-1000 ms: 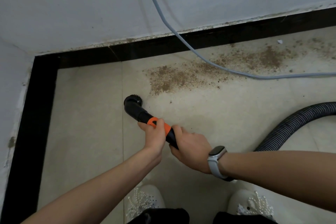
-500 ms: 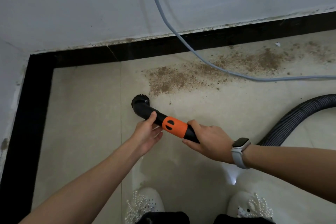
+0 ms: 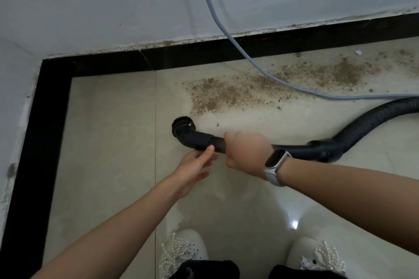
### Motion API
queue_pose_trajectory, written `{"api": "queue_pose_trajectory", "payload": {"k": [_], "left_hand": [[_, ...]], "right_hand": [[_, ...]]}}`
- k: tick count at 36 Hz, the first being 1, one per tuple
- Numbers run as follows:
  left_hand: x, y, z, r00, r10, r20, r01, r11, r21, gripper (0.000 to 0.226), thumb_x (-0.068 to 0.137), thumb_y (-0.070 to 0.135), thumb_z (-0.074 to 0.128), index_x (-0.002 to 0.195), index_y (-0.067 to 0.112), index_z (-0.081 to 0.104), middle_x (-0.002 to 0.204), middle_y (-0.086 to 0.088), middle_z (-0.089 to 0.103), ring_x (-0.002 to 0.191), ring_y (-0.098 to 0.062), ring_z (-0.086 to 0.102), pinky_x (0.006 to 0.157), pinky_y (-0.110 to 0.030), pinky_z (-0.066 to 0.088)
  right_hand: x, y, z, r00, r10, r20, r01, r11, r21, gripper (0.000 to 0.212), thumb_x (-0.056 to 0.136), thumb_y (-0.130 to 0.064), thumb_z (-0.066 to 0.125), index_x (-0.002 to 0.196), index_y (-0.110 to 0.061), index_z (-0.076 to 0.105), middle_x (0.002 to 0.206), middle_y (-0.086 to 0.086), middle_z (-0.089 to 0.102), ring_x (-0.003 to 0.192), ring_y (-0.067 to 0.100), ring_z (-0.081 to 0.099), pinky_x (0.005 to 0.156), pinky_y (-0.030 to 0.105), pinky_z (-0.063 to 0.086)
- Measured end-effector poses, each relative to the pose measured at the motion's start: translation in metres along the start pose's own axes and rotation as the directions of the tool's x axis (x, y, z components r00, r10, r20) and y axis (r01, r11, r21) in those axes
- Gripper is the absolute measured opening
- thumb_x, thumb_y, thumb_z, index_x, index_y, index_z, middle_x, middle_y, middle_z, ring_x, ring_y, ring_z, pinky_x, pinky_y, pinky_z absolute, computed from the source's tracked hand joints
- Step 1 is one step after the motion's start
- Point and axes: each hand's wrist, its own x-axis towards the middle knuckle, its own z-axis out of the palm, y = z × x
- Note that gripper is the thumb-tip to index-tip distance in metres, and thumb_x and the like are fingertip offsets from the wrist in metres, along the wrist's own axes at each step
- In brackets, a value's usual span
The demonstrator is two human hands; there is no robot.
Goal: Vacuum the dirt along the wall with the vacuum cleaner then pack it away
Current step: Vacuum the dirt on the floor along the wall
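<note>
Gripping the black wand, right hand clenched round it; left hand released, fingertips touching underneath; dirt at 1 o'clock of brush head.

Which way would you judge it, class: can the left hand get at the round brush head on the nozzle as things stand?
Probably yes. The left hand is open, its fingertips touching the nozzle tube just behind the brush head, and only bare floor tile lies between them. The right hand grips farther back.
</note>
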Motion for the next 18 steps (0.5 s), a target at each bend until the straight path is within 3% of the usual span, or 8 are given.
{"api": "queue_pose_trajectory", "payload": {"k": [3,5,8,10,12,15,18], "left_hand": [[0.004,0.000,-0.018,0.999,-0.005,-0.053,0.018,0.966,0.259,0.023,0.092,0.039,0.060,0.104,0.020,0.064,0.113,-0.005,0.065,0.106,-0.017,0.058,0.077,-0.025,0.044],[0.007,-0.002,-0.034,0.994,0.005,-0.106,0.029,0.949,0.315,0.015,0.091,0.032,0.063,0.096,0.018,0.066,0.103,-0.006,0.066,0.095,-0.018,0.060,0.071,-0.023,0.043],[0.016,-0.009,-0.057,0.945,0.151,-0.291,-0.003,0.892,0.452,0.007,0.089,0.019,0.065,0.091,0.013,0.067,0.094,-0.005,0.065,0.094,-0.024,0.062,0.073,-0.025,0.044],[0.025,-0.014,-0.067,0.887,0.256,-0.383,0.048,0.775,0.630,0.021,0.088,0.022,0.065,0.105,0.010,0.066,0.108,-0.010,0.064,0.105,-0.029,0.059,0.085,-0.027,0.044],[0.031,-0.016,-0.070,0.869,0.326,-0.371,0.084,0.643,0.761,0.041,0.087,0.028,0.064,0.124,0.012,0.057,0.129,-0.014,0.051,0.119,-0.032,0.048,0.099,-0.034,0.039],[0.035,-0.013,-0.063,0.911,0.304,-0.280,0.102,0.492,0.865,0.071,0.086,0.040,0.063,0.147,0.022,0.031,0.151,-0.008,0.024,0.137,-0.031,0.023,0.108,-0.042,0.030],[0.038,-0.013,-0.050,0.947,0.252,-0.198,0.098,0.359,0.928,0.089,0.084,0.050,0.063,0.152,0.026,0.011,0.160,-0.004,0.002,0.145,-0.029,0.005,0.112,-0.046,0.024]], "right_hand": [[-0.002,0.019,-0.007,1.000,-0.001,-0.028,0.001,1.000,-0.006,0.027,0.096,-0.035,0.042,0.112,-0.014,0.042,0.093,0.006,0.060,0.066,0.026,0.047,0.052,0.031,0.030],[-0.006,0.033,-0.008,1.000,-0.001,0.024,0.001,1.000,-0.002,0.031,0.097,-0.043,0.041,0.113,-0.016,0.041,0.086,0.002,0.060,0.064,0.024,0.046,0.058,0.031,0.035],[-0.017,0.058,-0.008,0.992,-0.008,0.125,0.008,1.000,-0.001,0.034,0.096,-0.047,0.043,0.114,-0.018,0.042,0.068,-0.006,0.043,0.063,0.021,0.047,0.059,0.029,0.037],[-0.029,0.071,-0.004,0.988,-0.029,0.153,0.033,0.999,-0.026,0.035,0.095,-0.048,0.044,0.115,-0.019,0.044,0.071,-0.004,0.044,0.065,0.022,0.048,0.061,0.029,0.040],[-0.039,0.075,-0.001,0.978,-0.062,0.201,0.070,0.997,-0.032,0.037,0.094,-0.050,0.045,0.116,-0.021,0.046,0.076,-0.003,0.048,0.067,0.021,0.049,0.062,0.030,0.041],[-0.051,0.074,0.001,0.941,-0.127,0.313,0.136,0.991,-0.006,0.037,0.093,-0.051,0.047,0.117,-0.022,0.047,0.076,-0.005,0.047,0.067,0.020,0.049,0.062,0.029,0.040],[-0.060,0.082,0.001,0.917,-0.133,0.377,0.144,0.990,0.000,0.039,0.092,-0.052,0.048,0.118,-0.022,0.047,0.079,-0.004,0.048,0.069,0.020,0.048,0.065,0.028,0.040]]}}
